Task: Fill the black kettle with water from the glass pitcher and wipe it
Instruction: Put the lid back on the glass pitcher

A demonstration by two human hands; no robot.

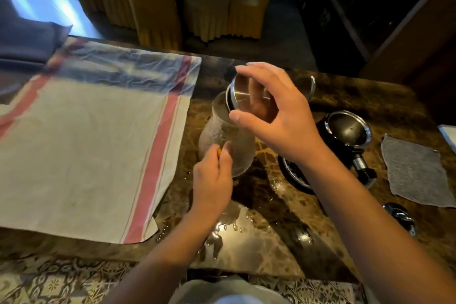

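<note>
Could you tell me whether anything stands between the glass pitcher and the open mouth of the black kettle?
Only the person's own right hand and forearm, which hold the pitcher's metal lid above the glass pitcher and cross towards the black kettle. No object on the counter lies between them.

Dim warm light, far-left window glare, perhaps slight edge blur.

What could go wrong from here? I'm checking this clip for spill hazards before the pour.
The tabletop already shows water drops and a wet patch near its front edge, so more could run off. The left hand holds the glass pitcher low by its handle while the right hand holds the metal lid at its mouth; the wet glass might slip. The open black kettle sits close to the right forearm, which could knock it.
</note>
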